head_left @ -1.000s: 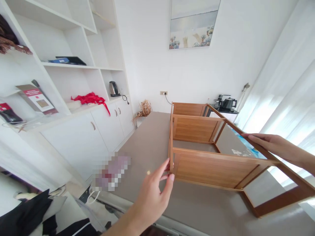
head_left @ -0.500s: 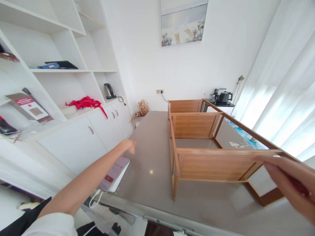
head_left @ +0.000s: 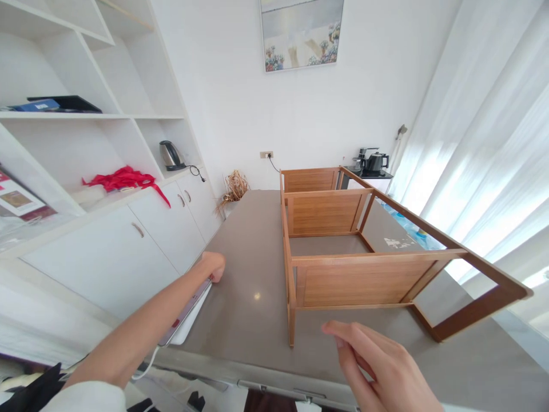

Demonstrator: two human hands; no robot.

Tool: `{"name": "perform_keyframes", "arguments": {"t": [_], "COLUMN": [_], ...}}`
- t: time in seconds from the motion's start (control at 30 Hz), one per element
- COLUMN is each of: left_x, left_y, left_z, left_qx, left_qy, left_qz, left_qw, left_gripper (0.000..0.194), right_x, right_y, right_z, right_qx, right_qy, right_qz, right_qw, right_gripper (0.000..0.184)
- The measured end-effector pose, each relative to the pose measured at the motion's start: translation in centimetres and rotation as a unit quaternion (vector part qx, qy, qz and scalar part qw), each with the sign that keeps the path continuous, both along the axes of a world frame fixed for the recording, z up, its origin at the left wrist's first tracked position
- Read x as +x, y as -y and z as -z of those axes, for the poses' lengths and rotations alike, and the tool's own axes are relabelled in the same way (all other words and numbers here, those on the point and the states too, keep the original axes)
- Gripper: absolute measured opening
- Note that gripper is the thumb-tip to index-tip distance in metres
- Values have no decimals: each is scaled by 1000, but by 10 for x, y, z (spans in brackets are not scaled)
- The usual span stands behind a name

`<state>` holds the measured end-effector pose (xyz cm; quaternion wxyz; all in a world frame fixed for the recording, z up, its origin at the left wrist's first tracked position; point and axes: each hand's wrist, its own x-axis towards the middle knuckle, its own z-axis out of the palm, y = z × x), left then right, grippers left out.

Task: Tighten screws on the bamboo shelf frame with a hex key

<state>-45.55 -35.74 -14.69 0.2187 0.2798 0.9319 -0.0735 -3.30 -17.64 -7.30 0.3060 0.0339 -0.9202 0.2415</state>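
Observation:
My left hand rests at the table's left side, its fingers curled over the top end of a smartphone, which lies tilted on a white flat pad with a white cable. My right hand hangs empty above the front of the grey table top, its fingers slightly apart. It is nearest to the front leg of a bamboo-coloured wooden frame with slatted panels, which stands on the table and touches neither hand.
White cupboards and shelves line the left, holding a steel kettle and red ribbon. A dried plant stands past the table's far end. A black kettle sits at the back right, by white curtains.
My left hand has let go of the frame's corner and moved left to the phone. My right hand has left the frame's right side and dropped toward the table's front.

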Motion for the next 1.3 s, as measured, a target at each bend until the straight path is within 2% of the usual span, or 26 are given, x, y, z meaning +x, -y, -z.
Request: {"name": "perform_keyframes", "arguments": {"t": [0.13,0.27,0.4,0.5,0.57,0.63,0.7,0.77,0.87,0.93,1.07,1.3], "left_x": [7,19,35,47,53,56,55,51,39,30,17,22], "left_y": [-4,-18,-34,-50,-69,-94,-124,-153,-188,-202,-211,-197], "left_z": [-11,-42,-98,-147,-173,-188,-192,-187,-173,-164,-156,-149], "left_qx": [-66,-29,100,217,284,333,365,382,385,374,342,313], "left_qy": [6,-9,-70,-128,-166,-198,-219,-226,-220,-209,-207,-260], "left_qz": [-20,18,103,177,212,229,232,227,212,203,198,183], "left_qw": [998,999,987,951,920,893,875,867,871,880,895,895], "left_gripper": [37,36,34,33,36,37,35,32,35,35,35,36], "right_x": [-28,-60,-79,-85,-87,-88,-88,-87,-83,-79,-74,-64], "right_y": [11,14,21,29,34,37,38,37,34,32,28,32], "right_z": [3,-8,-19,-22,-23,-21,-19,-16,-11,-9,-9,-8], "right_qx": [-48,-41,-22,-8,9,25,33,36,52,55,49,65], "right_qy": [-47,-27,-22,-8,-1,-3,-13,-27,-45,-52,-45,-38], "right_qz": [82,114,129,159,177,179,172,164,149,141,130,139], "right_qw": [994,992,991,987,984,983,984,985,986,987,989,987], "right_gripper": [18,42,67,77,66,48,43,46,48,48,50,53]}}
